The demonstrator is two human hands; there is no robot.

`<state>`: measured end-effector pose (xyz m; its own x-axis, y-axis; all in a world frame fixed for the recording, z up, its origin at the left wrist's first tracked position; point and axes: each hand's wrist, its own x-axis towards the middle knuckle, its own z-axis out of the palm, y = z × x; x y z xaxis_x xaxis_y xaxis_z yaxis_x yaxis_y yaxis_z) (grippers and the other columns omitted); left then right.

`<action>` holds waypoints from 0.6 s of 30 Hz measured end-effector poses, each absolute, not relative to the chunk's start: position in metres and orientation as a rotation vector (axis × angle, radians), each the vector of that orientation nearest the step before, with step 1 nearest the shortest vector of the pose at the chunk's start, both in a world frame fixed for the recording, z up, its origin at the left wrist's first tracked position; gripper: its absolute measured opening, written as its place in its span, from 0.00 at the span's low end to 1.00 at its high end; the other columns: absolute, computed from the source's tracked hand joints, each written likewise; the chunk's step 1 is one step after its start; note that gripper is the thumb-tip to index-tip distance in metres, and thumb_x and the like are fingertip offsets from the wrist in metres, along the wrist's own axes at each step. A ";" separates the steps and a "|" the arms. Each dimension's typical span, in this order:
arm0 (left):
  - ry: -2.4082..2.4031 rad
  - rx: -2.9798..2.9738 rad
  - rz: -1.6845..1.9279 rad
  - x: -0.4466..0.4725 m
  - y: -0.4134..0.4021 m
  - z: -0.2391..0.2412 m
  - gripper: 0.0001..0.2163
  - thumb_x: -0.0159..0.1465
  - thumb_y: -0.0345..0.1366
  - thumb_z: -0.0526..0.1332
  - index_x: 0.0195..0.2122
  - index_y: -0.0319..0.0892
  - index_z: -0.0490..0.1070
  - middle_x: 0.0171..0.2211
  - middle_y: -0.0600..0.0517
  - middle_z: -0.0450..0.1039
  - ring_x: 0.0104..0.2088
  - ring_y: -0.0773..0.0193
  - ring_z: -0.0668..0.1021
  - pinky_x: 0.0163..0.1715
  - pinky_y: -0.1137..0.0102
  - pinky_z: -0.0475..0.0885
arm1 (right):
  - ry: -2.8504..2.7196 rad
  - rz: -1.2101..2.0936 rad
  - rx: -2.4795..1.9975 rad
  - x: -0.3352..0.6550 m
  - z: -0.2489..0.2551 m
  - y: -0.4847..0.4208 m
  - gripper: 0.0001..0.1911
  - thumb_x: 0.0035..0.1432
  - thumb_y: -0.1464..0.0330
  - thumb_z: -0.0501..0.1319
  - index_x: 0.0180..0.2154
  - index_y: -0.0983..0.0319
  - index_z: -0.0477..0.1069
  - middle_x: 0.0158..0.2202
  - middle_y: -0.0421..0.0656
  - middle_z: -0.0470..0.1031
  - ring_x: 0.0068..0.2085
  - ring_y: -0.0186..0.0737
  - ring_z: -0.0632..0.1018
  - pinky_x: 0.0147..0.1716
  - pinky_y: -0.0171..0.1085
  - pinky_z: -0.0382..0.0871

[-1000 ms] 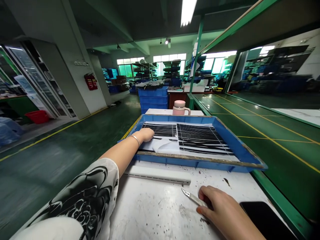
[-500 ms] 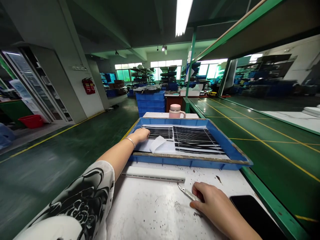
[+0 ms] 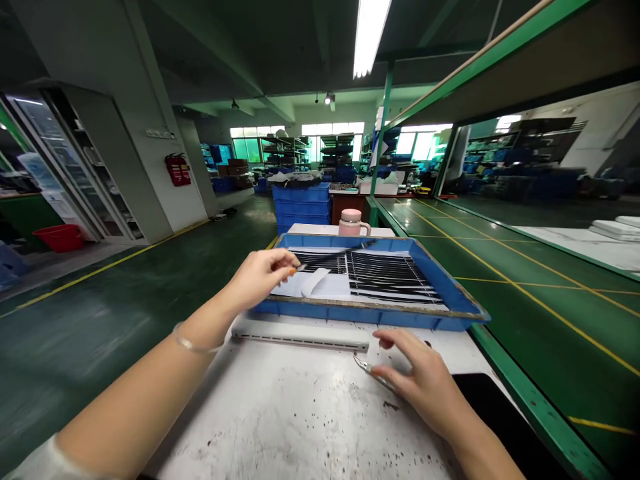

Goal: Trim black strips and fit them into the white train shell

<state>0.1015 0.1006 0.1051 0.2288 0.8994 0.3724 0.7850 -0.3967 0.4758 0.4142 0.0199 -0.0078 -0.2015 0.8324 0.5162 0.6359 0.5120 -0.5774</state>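
My left hand (image 3: pixel 263 275) is over the left side of a blue tray (image 3: pixel 360 311), pinching one end of a thin black strip (image 3: pixel 335 254) that slants up to the right and is blurred. Rows of black strips (image 3: pixel 390 275) lie on white sheets inside the tray, with a curled white piece of paper (image 3: pixel 314 283) near the front. My right hand (image 3: pixel 417 377) hovers at the table's right, thumb and fingers spread. Just under its thumb lies a craft knife (image 3: pixel 366 365), its blade pointing left. A long white slotted bar (image 3: pixel 300 336) rests between tray and knife.
A black flat object, like a phone (image 3: pixel 493 407), lies right of my right hand, partly hidden by the arm. Behind the tray stands a pink lidded mug (image 3: pixel 351 224). A green frame rail (image 3: pixel 530 400) borders the white table (image 3: pixel 280 413); blue crates (image 3: pixel 303 203) are stacked beyond.
My left hand has lifted from the tray towards me with a black strip. My right hand has opened away from the craft knife and shifted slightly up.
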 end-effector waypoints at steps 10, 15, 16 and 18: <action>1.368 2.053 0.906 0.100 -0.006 0.082 0.14 0.65 0.34 0.58 0.52 0.45 0.69 0.31 0.55 0.75 0.28 0.67 0.75 0.29 0.72 0.68 | -1.592 0.651 -1.029 0.352 0.018 -0.012 0.13 0.65 0.58 0.62 0.41 0.62 0.72 0.32 0.39 0.70 0.30 0.34 0.71 0.29 0.36 0.69; 1.302 1.951 0.885 0.105 -0.016 0.078 0.16 0.65 0.34 0.59 0.54 0.46 0.67 0.31 0.55 0.75 0.29 0.66 0.76 0.29 0.72 0.69 | -1.447 1.197 -0.896 0.316 0.026 -0.005 0.17 0.67 0.56 0.60 0.44 0.64 0.71 0.30 0.38 0.70 0.26 0.32 0.71 0.25 0.34 0.69; 1.298 1.946 0.874 0.105 -0.018 0.077 0.16 0.65 0.34 0.59 0.54 0.46 0.67 0.31 0.55 0.75 0.30 0.66 0.76 0.30 0.72 0.69 | -1.389 1.250 -0.881 0.314 0.026 -0.003 0.17 0.67 0.56 0.60 0.44 0.64 0.71 0.30 0.38 0.70 0.26 0.32 0.71 0.25 0.34 0.69; 1.285 1.924 0.866 0.100 -0.020 0.075 0.16 0.65 0.34 0.59 0.55 0.47 0.67 0.35 0.54 0.76 0.34 0.64 0.78 0.34 0.71 0.70 | -1.266 1.314 -0.869 0.316 0.024 -0.001 0.15 0.66 0.58 0.60 0.42 0.64 0.71 0.30 0.38 0.70 0.26 0.32 0.71 0.25 0.34 0.69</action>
<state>0.0997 -0.0195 0.0746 0.2985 0.9404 0.1630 0.5046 -0.3005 0.8094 0.3157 -0.0013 0.0242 -0.1698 0.9720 0.1622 -0.1988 0.1274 -0.9717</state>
